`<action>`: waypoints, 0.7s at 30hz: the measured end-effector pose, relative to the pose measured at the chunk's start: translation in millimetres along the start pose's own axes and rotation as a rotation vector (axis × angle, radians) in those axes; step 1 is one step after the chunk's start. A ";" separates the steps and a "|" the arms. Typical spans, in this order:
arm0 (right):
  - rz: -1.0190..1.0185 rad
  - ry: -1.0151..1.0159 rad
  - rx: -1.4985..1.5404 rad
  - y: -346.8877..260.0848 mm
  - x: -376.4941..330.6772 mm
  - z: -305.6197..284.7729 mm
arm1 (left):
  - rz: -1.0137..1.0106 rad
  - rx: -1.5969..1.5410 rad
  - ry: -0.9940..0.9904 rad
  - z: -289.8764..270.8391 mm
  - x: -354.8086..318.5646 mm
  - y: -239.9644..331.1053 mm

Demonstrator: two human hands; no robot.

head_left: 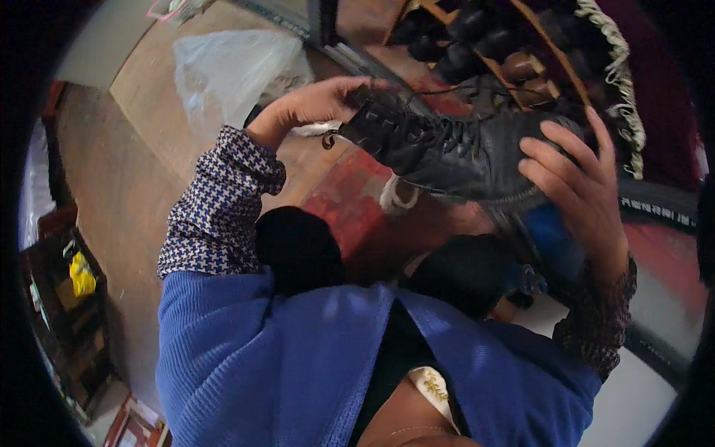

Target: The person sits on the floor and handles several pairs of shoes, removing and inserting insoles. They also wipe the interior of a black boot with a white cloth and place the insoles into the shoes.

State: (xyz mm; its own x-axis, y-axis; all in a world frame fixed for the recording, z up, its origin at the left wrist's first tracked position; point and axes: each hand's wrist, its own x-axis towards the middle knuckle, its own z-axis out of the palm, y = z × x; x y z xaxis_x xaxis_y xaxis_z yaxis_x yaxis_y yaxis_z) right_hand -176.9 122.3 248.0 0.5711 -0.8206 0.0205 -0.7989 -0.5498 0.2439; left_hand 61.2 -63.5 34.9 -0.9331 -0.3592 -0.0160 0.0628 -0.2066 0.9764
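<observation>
A black lace-up boot (447,153) is held up in front of me, turned sideways with its shaft to the left and its toe to the right. Around the top of the shaft, my left hand (316,106) grips the collar; some of its fingers are hidden behind the leather. My right hand (573,171) is wrapped over the toe end, fingers on the upper. Dark laces (447,134) run along the boot's front, and a loose lace trails above it. Below the shaft is a curved whitish thing (399,195) that I cannot make out.
A rack (551,45) filled with several dark and brown shoes stands at the far right. On the wooden floor (149,141) lies a clear plastic bag (231,71). To the left is a dark shelf unit (74,328) with a yellow item (82,276). A metal door track (655,212) runs at right.
</observation>
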 end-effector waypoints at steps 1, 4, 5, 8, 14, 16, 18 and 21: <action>-0.026 0.008 0.016 0.5 8.5 18.8 | 0.079 0.234 -0.104 -11.4 -10.3 -19.5; -0.137 0.048 0.108 5.0 41.7 89.3 | -0.066 0.395 0.194 -30.9 -54.9 -95.8; -0.162 0.051 0.139 9.7 47.2 118.4 | -0.155 0.288 0.487 -12.4 -58.0 -95.4; -0.164 0.001 0.158 2.4 69.3 198.1 | -0.382 0.183 0.463 -7.8 -84.5 -50.5; -0.104 -0.093 0.505 -63.1 111.3 269.8 | -0.304 0.101 0.589 -4.0 -137.6 -107.8; 0.139 -0.208 0.994 -97.8 126.9 271.3 | -0.329 0.132 0.528 2.8 -147.2 -137.2; 0.460 -0.457 1.494 -132.1 146.9 255.6 | -0.294 -0.195 0.569 12.5 -148.4 -182.5; 0.287 -0.352 1.171 -175.7 144.1 282.5 | -0.322 -0.196 0.564 16.8 -149.1 -199.2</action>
State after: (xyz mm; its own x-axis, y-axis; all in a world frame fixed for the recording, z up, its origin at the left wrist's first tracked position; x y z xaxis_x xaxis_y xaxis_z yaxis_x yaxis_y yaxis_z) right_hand -7.6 56.7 -65.8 0.4119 -0.8312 -0.3734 -0.6770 -0.0049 -0.7360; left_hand 181.8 46.5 -153.6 -0.5917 -0.6611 -0.4614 -0.0748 -0.5249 0.8479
